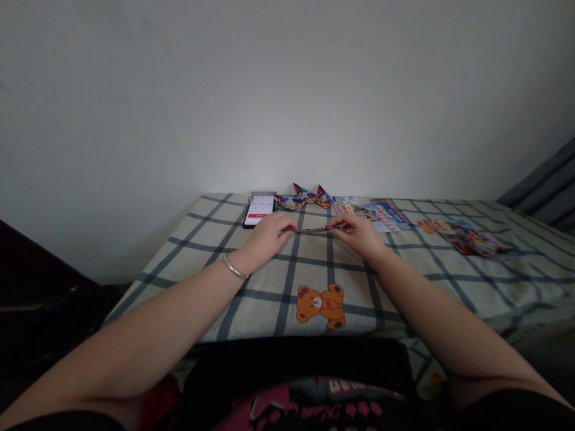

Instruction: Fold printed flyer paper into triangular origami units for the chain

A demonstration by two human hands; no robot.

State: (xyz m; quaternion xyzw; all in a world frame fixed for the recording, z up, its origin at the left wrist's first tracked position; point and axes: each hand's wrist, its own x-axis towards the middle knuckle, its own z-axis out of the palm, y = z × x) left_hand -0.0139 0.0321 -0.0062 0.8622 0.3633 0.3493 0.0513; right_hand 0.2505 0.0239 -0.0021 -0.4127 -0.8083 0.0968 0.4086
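Between my two hands stretches a thin piece of printed paper [313, 229], seen nearly edge-on just above the cloth. My left hand [272, 232], with a silver bangle at the wrist, pinches its left end. Its right end is pinched by the fingers of my right hand [358, 233]. Behind them lies a folded paper shape [305, 199] with pointed tips, printed in red, blue and white. A phone [259, 214] with a lit screen sits just beyond my left hand.
Behind my right hand is a colourful printed sheet [381, 214]. Another printed sheet [469, 238] lies farther right. A checked cloth [251, 311] with a printed teddy bear covers the surface, which meets a pale wall [287, 108]. Grey fabric [548, 185] hangs at the right edge.
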